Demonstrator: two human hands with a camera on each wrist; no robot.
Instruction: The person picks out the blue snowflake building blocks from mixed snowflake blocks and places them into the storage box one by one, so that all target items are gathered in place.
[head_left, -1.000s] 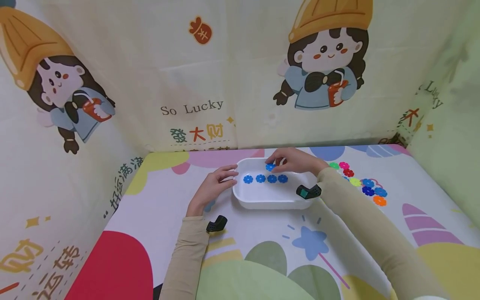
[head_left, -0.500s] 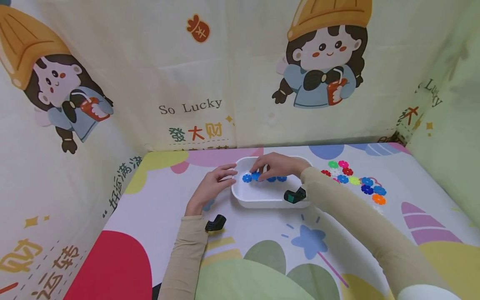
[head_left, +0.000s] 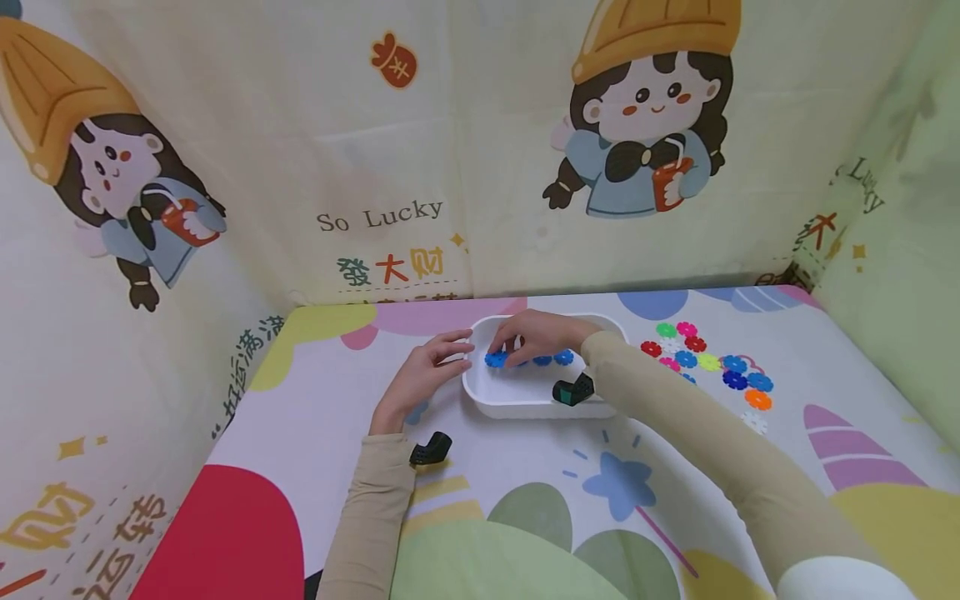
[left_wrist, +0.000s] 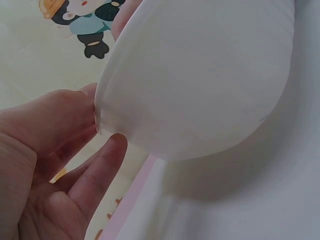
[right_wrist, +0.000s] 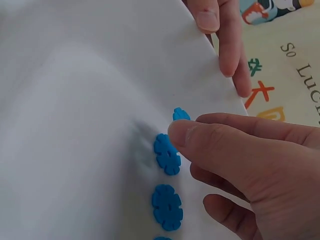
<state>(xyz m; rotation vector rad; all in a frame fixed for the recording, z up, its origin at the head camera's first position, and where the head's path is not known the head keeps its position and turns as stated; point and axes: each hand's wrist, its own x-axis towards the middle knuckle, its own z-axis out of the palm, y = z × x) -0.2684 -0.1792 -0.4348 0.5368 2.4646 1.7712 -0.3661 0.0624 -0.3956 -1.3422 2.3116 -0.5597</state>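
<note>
A white tray (head_left: 551, 408) holds a row of blue snowflake discs (head_left: 563, 357). My right hand (head_left: 543, 333) reaches over the tray to the left end of this row. Between thumb and fingers it pinches a blue snowflake disc (right_wrist: 180, 114), which the thumb partly covers. More row discs (right_wrist: 167, 207) show below the thumb in the right wrist view, and the hand hides part of the row from the head view. At the tray's left end my left hand (head_left: 423, 375) rests its extended fingertips on the rim (left_wrist: 100, 100).
Several loose snowflake discs in mixed colours, among them an orange disc (head_left: 759, 400) and a green disc (head_left: 667, 330), lie right of the tray on the patterned tablecloth (head_left: 525, 467). A printed cloth wall (head_left: 495, 167) rises behind the table. Each wrist bears a black camera mount (head_left: 431, 448).
My right hand has moved left along the tray, carrying the blue snowflake disc from above the row's right half to its left end. My left hand has stayed at the rim.
</note>
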